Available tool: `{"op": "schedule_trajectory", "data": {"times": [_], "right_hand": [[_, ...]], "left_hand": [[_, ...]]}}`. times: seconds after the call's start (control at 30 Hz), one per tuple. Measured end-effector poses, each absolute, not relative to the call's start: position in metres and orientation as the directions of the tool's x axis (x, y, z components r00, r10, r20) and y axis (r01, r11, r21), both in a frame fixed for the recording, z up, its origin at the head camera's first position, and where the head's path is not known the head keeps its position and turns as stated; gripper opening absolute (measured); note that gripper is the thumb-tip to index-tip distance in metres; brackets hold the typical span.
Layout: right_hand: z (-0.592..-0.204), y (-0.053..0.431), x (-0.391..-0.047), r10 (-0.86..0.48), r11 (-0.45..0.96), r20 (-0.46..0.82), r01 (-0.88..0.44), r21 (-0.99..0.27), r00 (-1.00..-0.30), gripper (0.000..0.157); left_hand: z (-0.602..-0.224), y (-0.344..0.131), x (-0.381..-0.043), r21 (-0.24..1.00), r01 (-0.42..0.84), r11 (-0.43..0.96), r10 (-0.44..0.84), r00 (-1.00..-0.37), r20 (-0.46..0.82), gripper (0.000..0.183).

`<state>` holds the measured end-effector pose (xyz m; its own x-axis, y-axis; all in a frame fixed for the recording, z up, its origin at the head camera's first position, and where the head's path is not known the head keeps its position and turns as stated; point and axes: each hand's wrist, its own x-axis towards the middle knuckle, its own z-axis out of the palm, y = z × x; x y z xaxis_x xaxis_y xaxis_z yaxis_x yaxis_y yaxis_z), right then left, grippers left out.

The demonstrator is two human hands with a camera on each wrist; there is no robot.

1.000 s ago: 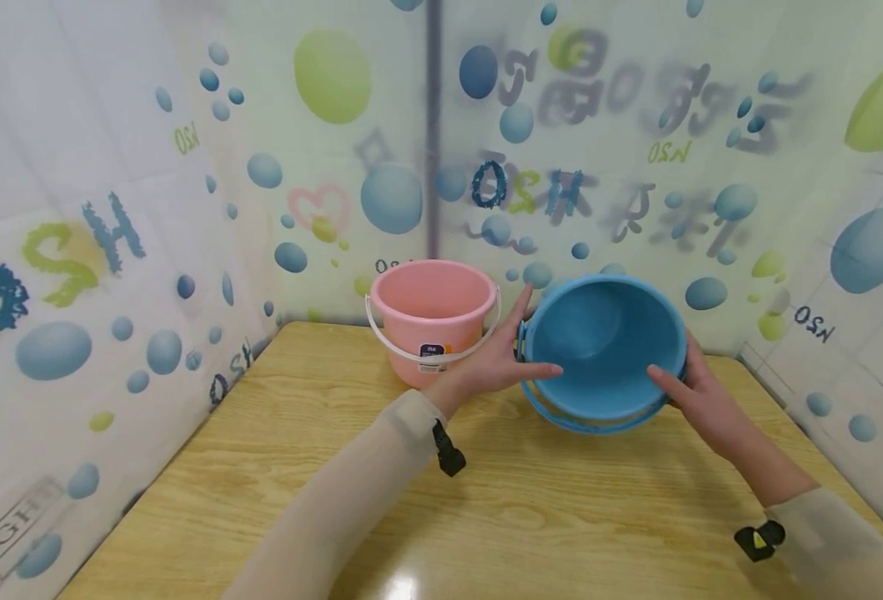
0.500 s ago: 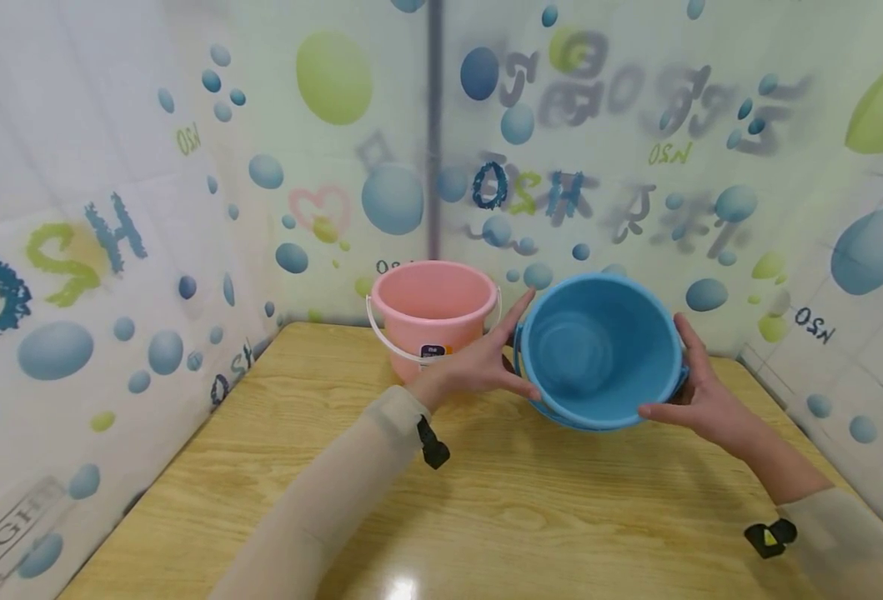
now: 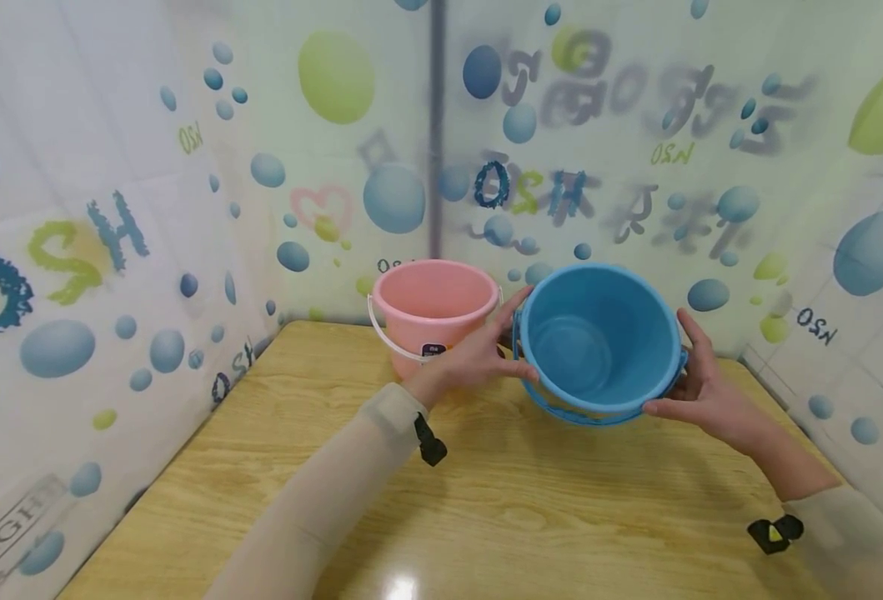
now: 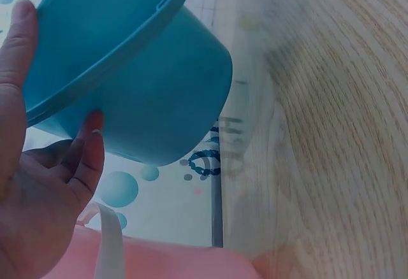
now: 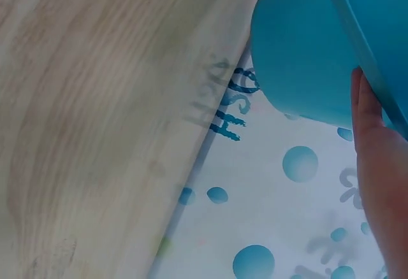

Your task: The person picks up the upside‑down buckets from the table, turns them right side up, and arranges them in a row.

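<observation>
A blue bucket (image 3: 599,342) is tilted so that its mouth faces me, and it appears to be off the table. My left hand (image 3: 479,354) grips its left side, thumb at the rim and fingers (image 4: 89,151) against the outer wall. On the opposite side my right hand (image 3: 711,400) holds it, the thumb near the lower rim and fingers (image 5: 364,107) on the outside below the rim. The bucket's blue handle (image 4: 121,53) hangs down along the near side. Behind my left hand stands a pink bucket (image 3: 433,292), upright, with a white handle (image 3: 388,337) and a partly hidden label.
The wooden table (image 3: 486,500) stretches from under my arms to the back curtain (image 3: 321,208), which is printed with bubbles and letters. More of that curtain closes off the left and right sides.
The blue bucket has risen slightly and turned, its bottom now showing further left inside. My left hand has shifted a little left; the right hand's thumb has moved lower along the rim.
</observation>
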<state>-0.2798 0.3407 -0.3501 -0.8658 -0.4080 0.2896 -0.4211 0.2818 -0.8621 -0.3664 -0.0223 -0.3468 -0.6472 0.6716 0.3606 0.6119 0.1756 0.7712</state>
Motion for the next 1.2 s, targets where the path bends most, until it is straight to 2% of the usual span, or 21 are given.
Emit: {"op": "schedule_trajectory", "data": {"times": [0.4, 0.6, 0.73, 1.2], "right_hand": [[-0.349, 0.342, -0.283, -0.345, 0.313, 0.347, -0.455, -0.834, -0.872, 0.111], [-0.351, 0.342, -0.287, -0.314, 0.39, 0.383, -0.486, -0.782, -0.869, 0.103], [-0.349, 0.341, -0.288, -0.324, 0.378, 0.393, -0.498, -0.78, -0.861, 0.096], [-0.356, 0.339, -0.29, -0.247, 0.439, 0.347, -0.424, -0.792, -0.905, 0.082]], "left_hand": [[-0.348, -0.019, -0.372, 0.757, 0.621, 0.205, 0.631, -0.675, 0.382, 0.109], [-0.347, -0.018, -0.373, 0.797, 0.578, 0.175, 0.621, -0.693, 0.366, 0.103], [-0.345, -0.016, -0.371, 0.813, 0.556, 0.174, 0.608, -0.71, 0.355, 0.1], [-0.349, -0.012, -0.373, 0.83, 0.529, 0.178, 0.598, -0.728, 0.335, 0.09]]}}
